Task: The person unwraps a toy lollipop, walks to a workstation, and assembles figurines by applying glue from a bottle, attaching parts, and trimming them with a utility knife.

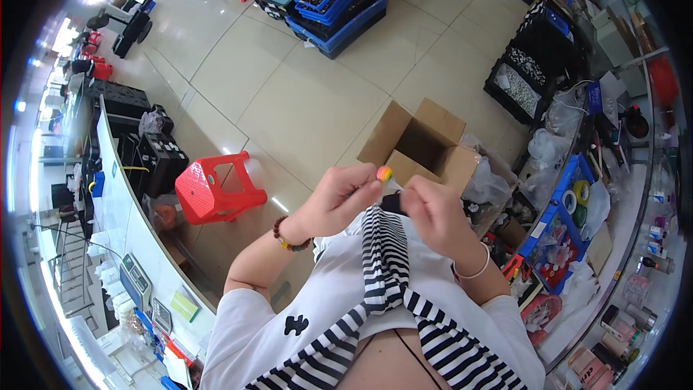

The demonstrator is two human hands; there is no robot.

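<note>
My left hand [341, 198], with a beaded bracelet [280, 235] on its wrist, is raised in front of my chest. Its fingers pinch a small multicoloured bead-like piece [385, 173], yellow, orange and pink. Close by on the right is my right hand [432, 211], curled with thumb and fingers pressed together. Whatever it pinches, perhaps something thin, cannot be made out. A pale bangle [474, 263] circles the right wrist. Below both hands hangs a black-and-white striped scarf [386, 253] over a white shirt.
An open cardboard box [422, 141] stands just beyond my hands. A red stool [216, 188] is at the left by a white counter [155, 245] with a scale [136, 278]. Blue trays [336, 36] and black crates [516, 90] sit farther off. Tape rolls lie in a blue bin [545, 227] at right.
</note>
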